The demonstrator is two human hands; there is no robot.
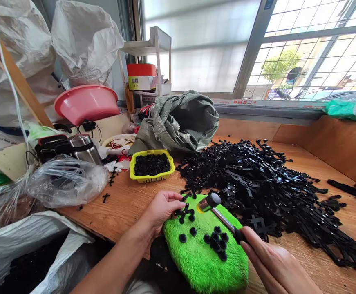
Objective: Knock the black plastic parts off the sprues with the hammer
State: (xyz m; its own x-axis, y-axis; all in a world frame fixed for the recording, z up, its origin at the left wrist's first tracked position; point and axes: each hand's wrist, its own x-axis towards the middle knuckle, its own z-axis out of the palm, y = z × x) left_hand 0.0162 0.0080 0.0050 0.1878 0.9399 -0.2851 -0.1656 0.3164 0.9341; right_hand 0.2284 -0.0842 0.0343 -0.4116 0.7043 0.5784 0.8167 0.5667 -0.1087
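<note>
A small mallet [223,218] with a black-and-yellow head is gripped by its black handle in my right hand [276,261]. Its head hangs over a fuzzy green pad [207,265]. At the pad's upper left edge, my left hand [162,208] pinches a black jointed plastic piece [184,212] between thumb and fingers. Round black caps [193,232] lie on the pad, with a cluster of several black caps [217,243] at its right side.
A large pile of black plastic parts [251,179] covers the table's right half. Behind the pad stand a yellow basket [152,178] of black pieces and a grey-green sack [162,122]. Plastic bags [70,179], a steel flask [86,149] and a pink basin [87,102] are left.
</note>
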